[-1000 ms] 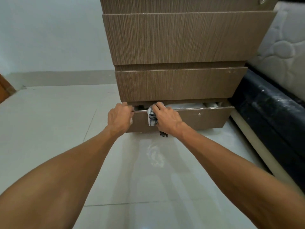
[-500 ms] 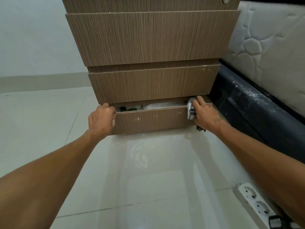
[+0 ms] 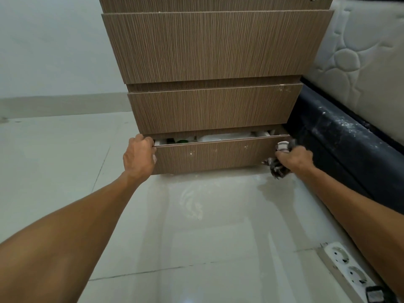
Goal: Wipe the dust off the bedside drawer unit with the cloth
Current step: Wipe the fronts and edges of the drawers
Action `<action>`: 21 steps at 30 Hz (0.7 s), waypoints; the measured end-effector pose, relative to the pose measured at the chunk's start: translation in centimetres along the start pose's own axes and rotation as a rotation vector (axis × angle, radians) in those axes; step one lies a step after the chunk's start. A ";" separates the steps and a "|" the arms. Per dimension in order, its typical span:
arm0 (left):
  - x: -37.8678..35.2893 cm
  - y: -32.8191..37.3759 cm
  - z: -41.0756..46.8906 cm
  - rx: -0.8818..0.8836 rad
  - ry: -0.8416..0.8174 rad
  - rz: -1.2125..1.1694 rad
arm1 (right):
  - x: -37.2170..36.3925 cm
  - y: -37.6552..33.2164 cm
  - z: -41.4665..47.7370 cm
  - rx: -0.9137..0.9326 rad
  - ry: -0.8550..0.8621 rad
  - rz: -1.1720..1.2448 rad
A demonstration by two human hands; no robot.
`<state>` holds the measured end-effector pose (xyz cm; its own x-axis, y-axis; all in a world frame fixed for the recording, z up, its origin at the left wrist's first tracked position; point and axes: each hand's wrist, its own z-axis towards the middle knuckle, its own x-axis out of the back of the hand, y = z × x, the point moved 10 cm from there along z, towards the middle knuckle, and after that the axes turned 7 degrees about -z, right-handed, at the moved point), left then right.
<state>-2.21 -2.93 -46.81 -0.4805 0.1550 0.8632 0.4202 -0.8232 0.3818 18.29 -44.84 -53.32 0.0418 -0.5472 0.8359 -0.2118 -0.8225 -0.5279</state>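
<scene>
Now: bottom drawer [image 3: 209, 155] of drawer unit [image 3: 215, 62] pulled partly out, contents visible in gap but too dim to ID. L hand [image 3: 138, 156], grip clamped on drawer front's top-left corner. R hand [image 3: 294, 157], grip closed round bunched cloth [image 3: 281, 147], pressed at drawer front's right end; cloth tail hangs below hand. White specks on drawer front. Bed frame [image 3: 341, 136] just right of unit; power strip [image 3: 347, 270] on floor [image 3: 54, 160], lower right.

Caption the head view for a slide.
Left hand steadies the open bottom drawer while the right hand presses a cloth to its right end.
</scene>
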 end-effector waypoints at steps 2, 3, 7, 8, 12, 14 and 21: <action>0.0 -0.1 0.2 0.027 0.008 -0.041 | -0.2 1.4 0.1 -0.158 0.006 0.321; 0.1 -0.2 0.4 0.039 0.012 -0.054 | -0.2 1.8 0.0 -0.231 0.018 0.495; 0.0 -1.3 1.5 0.123 0.037 -0.118 | -1.5 0.7 0.7 -0.370 0.016 1.063; 0.0 -1.6 1.8 0.153 0.047 -0.152 | -2.0 -0.3 1.0 -0.367 -0.016 1.129; -0.5 -3.2 2.7 0.257 0.075 -0.302 | -4.5 -5.2 1.3 -0.267 -0.145 1.216; -0.8 -3.7 2.9 0.297 0.080 -0.373 | -5.9 -6.8 0.7 -0.272 -0.149 1.130; -0.7 -4.6 3.4 0.242 0.075 -0.454 | -8.9 -9.5 -1.7 -0.316 -0.059 0.969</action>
<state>-1.14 2.60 -48.07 -0.7059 0.4203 0.5702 0.3183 -0.5309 0.7854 18.24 -31.90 -55.48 -0.2381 -0.9695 0.0573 -0.4273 0.0516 -0.9026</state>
